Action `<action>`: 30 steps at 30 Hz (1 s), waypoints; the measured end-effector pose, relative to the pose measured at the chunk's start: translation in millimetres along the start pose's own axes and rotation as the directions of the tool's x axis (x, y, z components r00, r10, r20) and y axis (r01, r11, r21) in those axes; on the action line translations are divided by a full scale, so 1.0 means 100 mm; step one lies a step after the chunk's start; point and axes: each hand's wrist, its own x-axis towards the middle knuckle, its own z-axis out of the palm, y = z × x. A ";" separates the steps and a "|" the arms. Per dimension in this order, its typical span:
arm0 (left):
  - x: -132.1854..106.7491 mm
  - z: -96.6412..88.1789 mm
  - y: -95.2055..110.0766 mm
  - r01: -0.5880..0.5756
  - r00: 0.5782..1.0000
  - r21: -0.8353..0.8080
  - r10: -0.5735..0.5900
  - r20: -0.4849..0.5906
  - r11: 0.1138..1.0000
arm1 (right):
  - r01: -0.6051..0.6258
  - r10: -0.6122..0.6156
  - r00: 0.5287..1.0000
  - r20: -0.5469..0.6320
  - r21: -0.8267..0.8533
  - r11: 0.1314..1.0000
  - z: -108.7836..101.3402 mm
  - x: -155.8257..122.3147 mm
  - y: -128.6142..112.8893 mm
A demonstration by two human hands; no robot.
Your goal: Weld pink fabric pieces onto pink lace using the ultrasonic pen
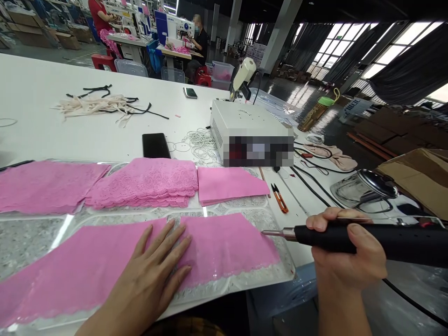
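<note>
My left hand [154, 266] lies flat with fingers spread, its fingertips across the edges of two pink fabric pieces. One, a pink fabric panel [231, 249] with a scalloped lower edge, lies on the right. A longer pink fabric panel [84, 266] stretches away to the left. Wrapped round a thick black handheld tool [332, 238] is my right hand [350, 252]. The tool's slim metal tip points left and meets the slanted right edge of the panel. Both panels rest on a speckled board [24, 238] under a clear sheet.
Behind the panels are a pink lace stack [147, 182] and plain pink pieces [227, 184]. Orange thread snips [279, 199] lie near a grey control box [252, 126]. Cables, a glass jar [364, 189] and a cardboard box [420, 172] stand right; a phone [156, 145] lies behind.
</note>
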 end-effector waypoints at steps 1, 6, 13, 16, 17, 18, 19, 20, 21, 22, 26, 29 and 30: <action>0.00 0.00 0.00 0.003 1.000 -0.006 -0.003 -0.009 1.000 | -0.005 0.005 1.000 0.004 -0.006 1.000 0.00 0.00 0.01; 0.01 -0.01 0.00 0.009 1.000 -0.017 -0.009 -0.002 1.000 | -0.007 0.008 1.000 0.023 -0.012 1.000 0.03 -0.01 0.04; 0.00 -0.01 0.00 -0.004 1.000 0.007 0.004 0.009 1.000 | 0.030 -0.028 0.998 0.061 -0.024 0.999 0.01 0.00 0.05; 0.01 0.00 0.00 -0.012 1.000 0.014 0.012 0.005 1.000 | 0.061 -0.058 0.995 0.085 -0.034 0.998 0.03 -0.01 0.06; 0.01 0.00 0.00 -0.010 1.000 0.010 0.010 0.001 1.000 | 0.063 -0.060 0.994 0.091 -0.038 0.997 0.04 -0.02 0.06; 0.01 0.00 0.00 -0.007 1.000 0.007 0.007 -0.001 1.000 | 0.062 -0.058 0.994 0.094 -0.040 0.997 0.04 -0.02 0.06; 0.00 0.00 -0.01 -0.006 1.000 0.006 0.006 -0.003 1.000 | 0.062 -0.058 0.994 0.093 -0.040 0.997 0.05 -0.02 0.05; 0.00 0.01 -0.01 -0.006 1.000 0.007 0.006 -0.001 1.000 | 0.063 -0.059 0.994 0.091 -0.039 0.997 0.04 -0.02 0.05; 0.00 0.01 -0.01 -0.007 1.000 0.009 0.007 0.001 1.000 | 0.063 -0.060 0.995 0.086 -0.034 0.997 0.02 -0.01 0.04; -0.01 0.01 -0.02 -0.009 1.000 0.011 0.009 0.003 1.000 | 0.068 -0.065 0.995 0.077 -0.029 0.997 0.00 -0.01 0.02; -0.01 0.02 -0.03 -0.015 1.000 0.005 0.015 -0.003 1.000 | 0.119 -0.118 0.992 0.049 -0.026 0.993 -0.14 0.01 -0.04; 0.00 0.02 -0.03 -0.023 1.000 0.006 0.023 -0.014 1.000 | 0.101 -0.098 0.993 0.069 -0.049 0.994 -0.23 0.00 -0.06; 0.01 0.02 -0.03 -0.027 1.000 0.007 0.027 -0.013 1.000 | 0.084 -0.080 0.994 0.075 -0.054 0.995 -0.25 0.00 -0.06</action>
